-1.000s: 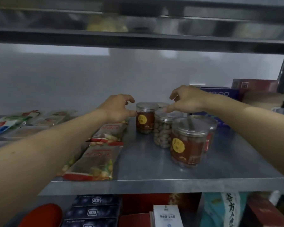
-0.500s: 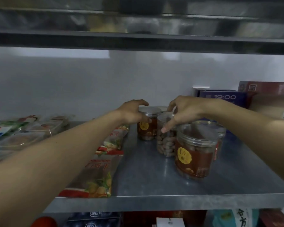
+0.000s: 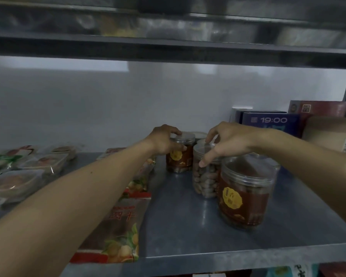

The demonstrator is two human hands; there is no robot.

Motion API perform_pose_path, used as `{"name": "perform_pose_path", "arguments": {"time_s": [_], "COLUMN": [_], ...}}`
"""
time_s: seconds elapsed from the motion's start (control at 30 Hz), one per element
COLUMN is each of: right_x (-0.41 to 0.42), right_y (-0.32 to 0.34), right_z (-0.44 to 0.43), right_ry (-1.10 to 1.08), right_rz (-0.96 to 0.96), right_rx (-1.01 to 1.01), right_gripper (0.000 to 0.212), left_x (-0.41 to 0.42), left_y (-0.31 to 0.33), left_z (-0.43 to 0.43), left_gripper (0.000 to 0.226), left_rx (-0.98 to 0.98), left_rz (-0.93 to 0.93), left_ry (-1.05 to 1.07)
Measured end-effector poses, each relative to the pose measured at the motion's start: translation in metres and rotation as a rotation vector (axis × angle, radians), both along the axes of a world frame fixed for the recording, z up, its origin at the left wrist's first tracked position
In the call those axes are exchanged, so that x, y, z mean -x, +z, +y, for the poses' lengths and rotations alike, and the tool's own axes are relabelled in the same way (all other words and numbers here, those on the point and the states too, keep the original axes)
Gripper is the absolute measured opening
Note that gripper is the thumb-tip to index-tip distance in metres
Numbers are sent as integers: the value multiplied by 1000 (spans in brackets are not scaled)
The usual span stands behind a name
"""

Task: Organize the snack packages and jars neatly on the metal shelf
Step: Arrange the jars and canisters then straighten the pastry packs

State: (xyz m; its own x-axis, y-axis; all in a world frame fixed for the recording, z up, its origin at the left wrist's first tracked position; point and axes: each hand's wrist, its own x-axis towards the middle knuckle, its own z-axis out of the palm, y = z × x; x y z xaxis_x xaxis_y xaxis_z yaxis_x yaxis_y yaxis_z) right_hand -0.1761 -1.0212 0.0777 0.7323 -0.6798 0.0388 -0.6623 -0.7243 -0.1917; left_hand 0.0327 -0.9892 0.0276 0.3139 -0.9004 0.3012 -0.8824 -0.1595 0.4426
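We stretch both bare forearms forward and inward, so that our hands come close together without touching. Our left hand curls thumb and fingers round the top of the far jar, wrist straight. Our right hand arches over the nut jar, bent fingers on its lid and thumb down its near side.

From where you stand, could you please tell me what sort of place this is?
Probably a stockroom or small shop: a metal shelf holds sealed snack jars, snack packets and boxes.
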Motion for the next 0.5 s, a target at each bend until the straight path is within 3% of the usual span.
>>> {"name": "perform_pose_path", "arguments": {"time_s": [0.5], "right_x": [0], "right_y": [0], "right_z": [-3], "right_ry": [-31], "right_rz": [17], "right_rx": [-14], "right_gripper": [72], "left_x": [-5], "left_y": [4], "left_z": [-11], "left_gripper": [69], "left_rx": [2], "left_rz": [24], "left_ry": [-12]}}
